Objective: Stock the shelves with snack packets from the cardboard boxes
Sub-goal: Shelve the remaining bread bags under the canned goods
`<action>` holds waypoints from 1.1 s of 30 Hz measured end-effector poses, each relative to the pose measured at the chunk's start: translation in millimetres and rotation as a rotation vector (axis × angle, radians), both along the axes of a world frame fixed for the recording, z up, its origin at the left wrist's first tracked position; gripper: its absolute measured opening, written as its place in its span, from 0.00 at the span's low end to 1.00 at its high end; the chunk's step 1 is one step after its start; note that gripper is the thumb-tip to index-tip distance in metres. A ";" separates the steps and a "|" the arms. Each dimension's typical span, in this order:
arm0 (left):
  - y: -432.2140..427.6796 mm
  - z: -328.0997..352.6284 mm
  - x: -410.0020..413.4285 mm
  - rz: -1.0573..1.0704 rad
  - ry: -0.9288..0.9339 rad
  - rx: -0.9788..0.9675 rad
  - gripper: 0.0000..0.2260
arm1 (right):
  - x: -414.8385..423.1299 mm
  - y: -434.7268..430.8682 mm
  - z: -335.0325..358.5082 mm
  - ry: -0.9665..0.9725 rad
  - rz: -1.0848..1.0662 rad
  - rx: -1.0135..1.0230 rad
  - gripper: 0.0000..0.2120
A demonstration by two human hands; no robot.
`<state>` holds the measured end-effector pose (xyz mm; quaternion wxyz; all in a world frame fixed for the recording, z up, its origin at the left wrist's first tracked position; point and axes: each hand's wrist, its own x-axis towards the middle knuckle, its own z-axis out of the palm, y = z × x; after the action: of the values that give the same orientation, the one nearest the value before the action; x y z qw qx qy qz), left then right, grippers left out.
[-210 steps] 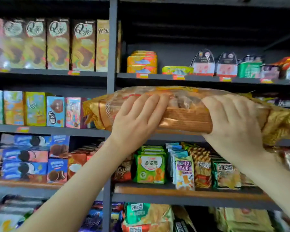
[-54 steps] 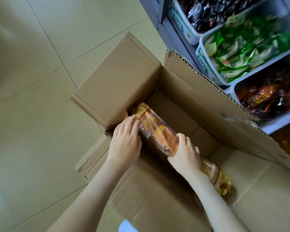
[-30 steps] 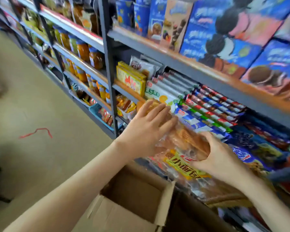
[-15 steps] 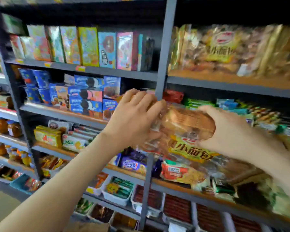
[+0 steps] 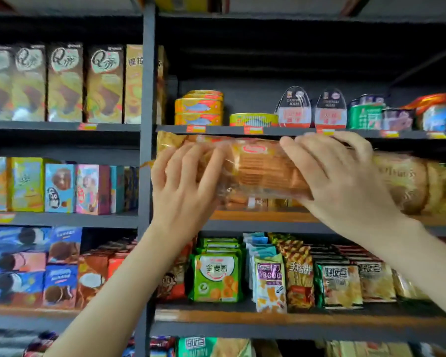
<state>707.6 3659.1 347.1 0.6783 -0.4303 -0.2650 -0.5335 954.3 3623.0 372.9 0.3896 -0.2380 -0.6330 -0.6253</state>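
A long clear-and-gold bread packet point(image 5: 260, 173) lies crosswise at the mouth of the wooden shelf point(image 5: 258, 216), on top of other gold packets point(image 5: 422, 186). My left hand point(image 5: 183, 181) lies on its left end with fingers spread and straight. My right hand point(image 5: 337, 176) covers its right part, fingers laid over the top. The cardboard box is out of view.
A grey upright post point(image 5: 146, 150) stands just left of the packet. Tins and cans point(image 5: 198, 108) fill the shelf above. Small snack bags point(image 5: 216, 276) crowd the shelf below. Biscuit boxes point(image 5: 62, 189) fill the left bay.
The view has swung up from the box to the shelves. Both hands raised the bread packet from chest height to the wooden shelf and turned it level.
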 end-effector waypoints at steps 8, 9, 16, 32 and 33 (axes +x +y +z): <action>71.5 12.4 -15.3 0.124 0.035 -0.047 0.12 | 12.7 82.4 -13.8 -0.126 -0.403 0.064 0.41; 78.6 10.5 -20.3 0.136 0.036 -0.064 0.11 | 11.0 88.9 -16.4 -0.127 -0.421 0.021 0.44; 112.7 12.4 -56.9 0.136 -0.056 -0.309 0.22 | 11.2 126.7 0.3 -0.005 -0.409 -0.005 0.41; 165.5 39.0 -76.9 0.088 -0.178 -0.697 0.34 | -0.8 226.7 26.7 0.283 -0.130 -0.559 0.28; 166.6 38.5 -74.4 0.098 -0.165 -0.688 0.33 | 0.5 230.1 30.5 0.309 -0.121 -0.614 0.29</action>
<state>633.3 3825.8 385.5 0.4949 -0.5757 -0.5032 -0.4128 954.9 3853.1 403.4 0.3532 -0.4732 -0.7096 -0.3844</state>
